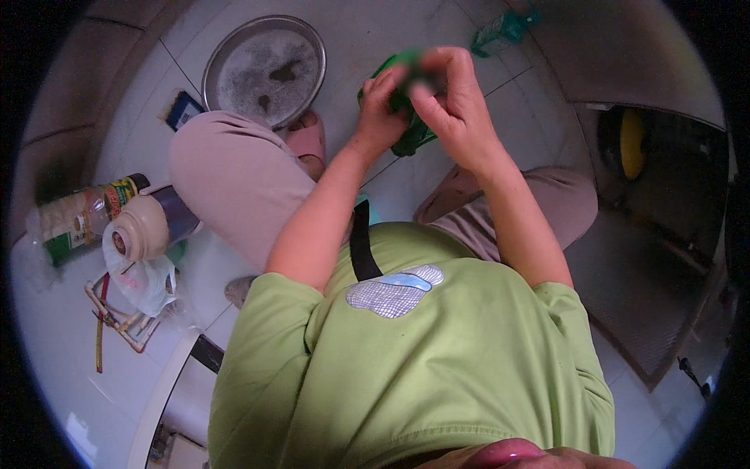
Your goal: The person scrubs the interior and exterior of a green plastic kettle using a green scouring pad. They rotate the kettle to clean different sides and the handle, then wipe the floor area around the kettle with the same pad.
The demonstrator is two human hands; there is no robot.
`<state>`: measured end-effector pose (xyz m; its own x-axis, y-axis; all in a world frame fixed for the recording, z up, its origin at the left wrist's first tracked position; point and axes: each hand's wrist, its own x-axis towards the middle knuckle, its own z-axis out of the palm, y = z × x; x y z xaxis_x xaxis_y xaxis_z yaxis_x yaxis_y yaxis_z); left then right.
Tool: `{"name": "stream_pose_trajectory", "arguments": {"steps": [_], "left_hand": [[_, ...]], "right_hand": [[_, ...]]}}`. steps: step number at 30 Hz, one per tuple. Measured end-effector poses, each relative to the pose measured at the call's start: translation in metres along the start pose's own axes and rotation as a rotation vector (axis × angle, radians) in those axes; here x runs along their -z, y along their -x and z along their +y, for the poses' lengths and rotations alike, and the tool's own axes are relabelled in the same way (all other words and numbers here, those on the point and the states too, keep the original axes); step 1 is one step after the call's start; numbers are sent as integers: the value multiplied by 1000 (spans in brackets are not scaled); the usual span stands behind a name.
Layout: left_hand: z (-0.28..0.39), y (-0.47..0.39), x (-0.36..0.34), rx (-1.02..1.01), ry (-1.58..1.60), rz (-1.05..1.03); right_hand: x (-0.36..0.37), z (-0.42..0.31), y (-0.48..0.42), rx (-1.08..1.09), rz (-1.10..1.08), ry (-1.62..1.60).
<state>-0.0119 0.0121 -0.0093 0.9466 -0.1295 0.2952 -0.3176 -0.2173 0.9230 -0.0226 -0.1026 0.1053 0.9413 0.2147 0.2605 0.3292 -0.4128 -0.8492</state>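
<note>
My left hand [384,111] is closed around a green object [413,138], which looks like plastic; a blur over part of it hides its exact kind. At the upper right of that object is my right hand [454,97], thumb and forefinger brought close together at the blurred patch. Whether something small is pinched there cannot be told. Both hands are in front of my knees, over the tiled floor. A round metal basin [258,76] with a foamy or greyish content stands on the floor, left of my hands.
A teal plastic item [501,34] lies at the upper right. At the left are a beige jug [143,225], a labelled plastic container [76,225], a white plastic bag [143,281] and a small frame [126,334]. A dark open compartment [662,176] is at the right.
</note>
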Motion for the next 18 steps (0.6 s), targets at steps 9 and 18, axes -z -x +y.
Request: {"name": "stream_pose_trajectory", "arguments": {"steps": [9,18], "left_hand": [[-2,-2,1,-38,-488,-177],[-5,-17,-7,27,-163,-88]], "right_hand": [[-2,-4,-6,186,-152,345],[-5,24,29,265,-29,541]]}}
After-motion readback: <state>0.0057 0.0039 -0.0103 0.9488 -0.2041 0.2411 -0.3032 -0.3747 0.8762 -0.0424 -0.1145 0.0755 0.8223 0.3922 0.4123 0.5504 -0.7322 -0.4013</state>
